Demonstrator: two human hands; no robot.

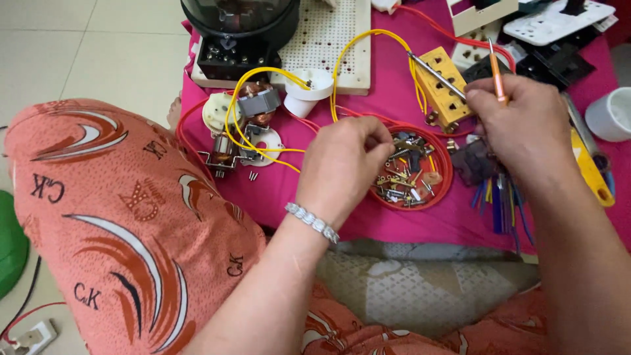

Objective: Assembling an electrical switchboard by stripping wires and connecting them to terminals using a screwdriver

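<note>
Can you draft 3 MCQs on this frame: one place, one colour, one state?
1. Where is the left hand?
A. Over the red dish of small metal parts
B. On the black motor housing
C. On the floor

2. What colour is the socket block by the screwdriver tip?
A. Green
B. Yellow
C. Black

3. How is the screwdriver held?
A. Lying loose on the cloth
B. Stuck upright in the dish
C. Gripped in the right hand

A: fingertips reach into the red dish.
B: its body is yellow.
C: the fingers close round its orange handle, shaft pointing left.
</note>
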